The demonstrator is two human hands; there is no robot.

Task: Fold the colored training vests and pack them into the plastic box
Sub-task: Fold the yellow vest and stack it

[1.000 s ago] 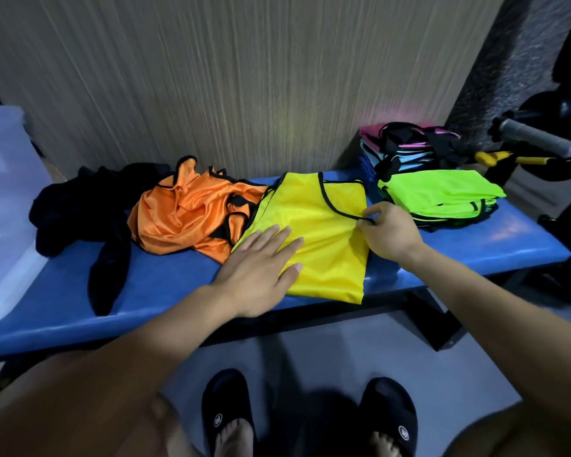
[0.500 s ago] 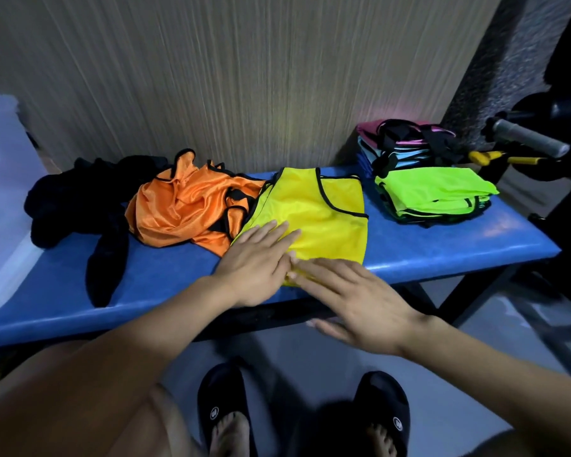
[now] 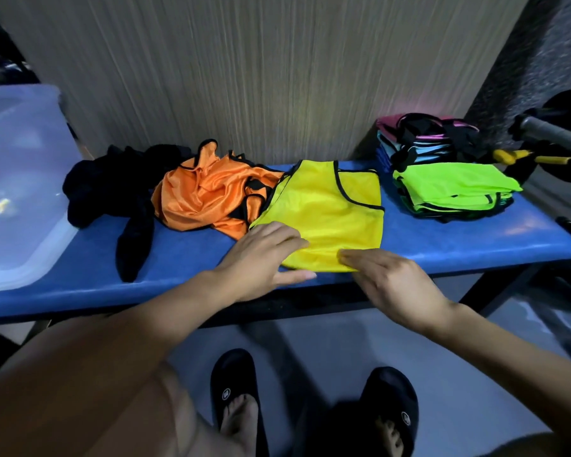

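Note:
A yellow vest (image 3: 330, 212) with black trim lies flat on the blue bench (image 3: 442, 245), folded in half lengthwise. My left hand (image 3: 264, 255) rests flat on its near left corner with fingers straight. My right hand (image 3: 393, 282) lies flat at the vest's near edge, fingertips touching the hem. An orange vest (image 3: 208, 196) sits crumpled to the left. Folded neon green vests (image 3: 452, 192) are stacked at the right, with pink and light-blue vests (image 3: 419, 136) piled behind them. A clear plastic box (image 3: 20, 192) stands at the far left.
A black garment (image 3: 119, 192) lies heaped between the box and the orange vest. A wood-grain wall runs behind the bench. A grey-handled tool and a yellow-handled one (image 3: 521, 156) stick out at the far right. My sandalled feet (image 3: 310, 410) are on the floor below.
My right hand left the vest's upper right trim and came down to its near edge. The left hand stayed on the near left part. The view shifted, showing more of the plastic box.

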